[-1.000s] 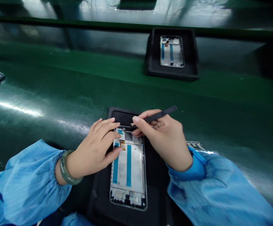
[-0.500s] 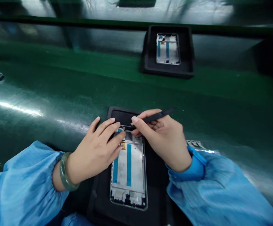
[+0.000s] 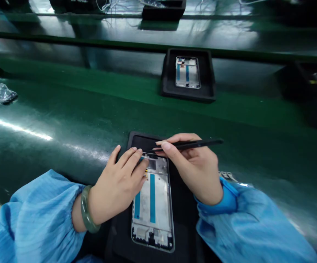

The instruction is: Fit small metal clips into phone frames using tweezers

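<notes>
A phone frame (image 3: 161,204) with blue strips lies in a black tray (image 3: 184,226) in front of me. My left hand (image 3: 121,182) rests over its upper left corner, fingers stretched out and touching the frame, covering part of that corner. Between the thumb and fingers of my right hand (image 3: 192,164) is a pair of black tweezers (image 3: 199,144). The tips of the tweezers point left, close to the frame's top edge. Whether they grip any small part cannot be made out.
Further back stands a second black tray (image 3: 207,78) with another phone frame (image 3: 193,76) in it. A clear plastic bag (image 3: 0,94) lies at the left. Several small metal pieces (image 3: 226,176) lie beside my right wrist. A dark box (image 3: 311,95) stands at the right.
The view has tilted up, so the bench and trays appear lower. The tweezers have swung flatter, and their tips have moved off the frame's upper left corner toward its top edge.
</notes>
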Demonstrator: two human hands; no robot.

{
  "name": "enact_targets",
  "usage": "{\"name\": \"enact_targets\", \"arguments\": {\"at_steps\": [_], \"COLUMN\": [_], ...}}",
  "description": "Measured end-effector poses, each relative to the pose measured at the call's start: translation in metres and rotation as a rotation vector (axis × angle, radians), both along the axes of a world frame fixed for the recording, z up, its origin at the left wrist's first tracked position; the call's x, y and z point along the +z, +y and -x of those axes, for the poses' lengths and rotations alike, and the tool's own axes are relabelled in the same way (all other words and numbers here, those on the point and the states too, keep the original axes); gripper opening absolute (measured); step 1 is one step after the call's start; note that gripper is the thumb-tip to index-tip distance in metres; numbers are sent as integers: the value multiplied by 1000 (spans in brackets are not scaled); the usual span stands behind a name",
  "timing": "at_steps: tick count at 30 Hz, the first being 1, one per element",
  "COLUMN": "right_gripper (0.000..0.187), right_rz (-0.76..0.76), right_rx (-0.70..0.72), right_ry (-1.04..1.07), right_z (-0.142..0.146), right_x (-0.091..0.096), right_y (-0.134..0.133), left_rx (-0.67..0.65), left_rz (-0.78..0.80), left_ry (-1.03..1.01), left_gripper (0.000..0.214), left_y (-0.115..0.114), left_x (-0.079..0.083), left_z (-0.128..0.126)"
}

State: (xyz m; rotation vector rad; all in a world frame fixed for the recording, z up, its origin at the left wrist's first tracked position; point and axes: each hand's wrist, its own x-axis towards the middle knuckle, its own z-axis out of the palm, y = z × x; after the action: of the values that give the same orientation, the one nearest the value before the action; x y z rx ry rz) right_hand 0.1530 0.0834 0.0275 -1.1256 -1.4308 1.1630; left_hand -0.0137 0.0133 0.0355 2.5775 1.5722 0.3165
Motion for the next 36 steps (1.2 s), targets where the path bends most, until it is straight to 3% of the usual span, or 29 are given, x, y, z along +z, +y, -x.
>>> {"name": "enact_targets", "arguments": {"at_steps": [8,24,36], "right_gripper": [13,7,10], "right_rz": [-83,-173,-451], "right_rx": [78,84,95], "right_ry": [-214,-293,-471], "right_z": [0,-1,1], "right_x": [-1,-1,-1], "right_y": [0,-2,-4], "left_rx": [32,18,17], "left_rz": [32,69,50], "left_ry": [-83,-65,-44], "left_gripper": [32,34,36], "left_y": [0,0,0], "left_x": [0,-1,-3], "left_z": [2,3,4]}}
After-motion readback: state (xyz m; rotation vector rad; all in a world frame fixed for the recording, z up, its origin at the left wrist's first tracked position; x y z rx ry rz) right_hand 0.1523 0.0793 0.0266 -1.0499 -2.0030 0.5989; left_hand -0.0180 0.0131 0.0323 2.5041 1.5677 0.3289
